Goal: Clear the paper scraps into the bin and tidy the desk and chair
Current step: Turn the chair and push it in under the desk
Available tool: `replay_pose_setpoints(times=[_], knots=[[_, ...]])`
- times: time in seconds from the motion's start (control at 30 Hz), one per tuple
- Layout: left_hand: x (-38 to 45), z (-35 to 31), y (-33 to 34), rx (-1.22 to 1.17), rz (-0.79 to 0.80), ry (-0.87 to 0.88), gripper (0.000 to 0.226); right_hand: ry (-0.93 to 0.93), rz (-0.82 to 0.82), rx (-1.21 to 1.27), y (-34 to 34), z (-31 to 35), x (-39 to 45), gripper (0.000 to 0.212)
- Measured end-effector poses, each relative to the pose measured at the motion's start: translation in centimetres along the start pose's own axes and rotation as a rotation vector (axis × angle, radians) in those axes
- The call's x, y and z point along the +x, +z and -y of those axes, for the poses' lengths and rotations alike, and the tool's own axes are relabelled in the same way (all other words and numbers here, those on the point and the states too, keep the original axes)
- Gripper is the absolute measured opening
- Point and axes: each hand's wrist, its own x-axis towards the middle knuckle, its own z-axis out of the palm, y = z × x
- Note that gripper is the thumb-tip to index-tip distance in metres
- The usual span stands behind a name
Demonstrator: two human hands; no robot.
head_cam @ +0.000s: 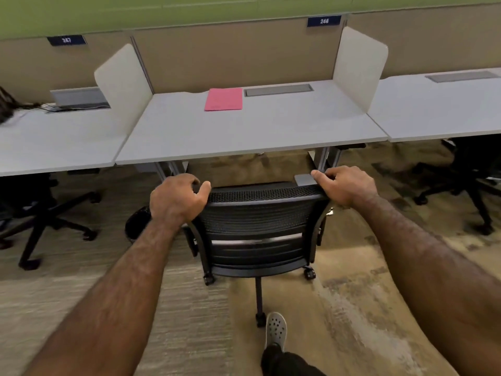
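Note:
A black mesh office chair (257,226) stands on the carpet just in front of the grey desk (244,134), its back toward me. My left hand (177,198) grips the top left corner of the backrest. My right hand (345,185) grips the top right corner. A pink folder (224,99) lies flat near the back of the desk. A dark round bin (137,223) sits on the floor left of the chair, partly hidden by my left forearm. No paper scraps show on the desk.
White side dividers (357,69) bound the desk on both sides. Neighbouring desks have black chairs (40,213) tucked under them, and a laptop (78,97) sits on the left one. My foot in a grey clog (275,328) is behind the chair's base.

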Motion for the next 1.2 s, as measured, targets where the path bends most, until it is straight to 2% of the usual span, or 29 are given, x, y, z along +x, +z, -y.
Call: replay_pose_setpoints(times=[0.43,0.73,1.03,1.2], knots=[[15.2,5.6,6.1,0.031,0.132,-0.076,0.054,-0.019,0.047,0.022,4.2,4.2,15.8,0.066],[24.3,8.4,9.4,0.033,0.159,-0.074,0.065,-0.003,0.058,0.013,7.1,6.6,25.6,0.068],[30.9,9.6,11.3,0.018,0.179,-0.109,0.064,0.037,0.053,0.014,8.2,8.3,32.6,0.062],[33.7,10.8,12.4,0.009,0.24,-0.118,0.07,0.051,0.053,0.003,8.9,9.3,35.0,0.06]])
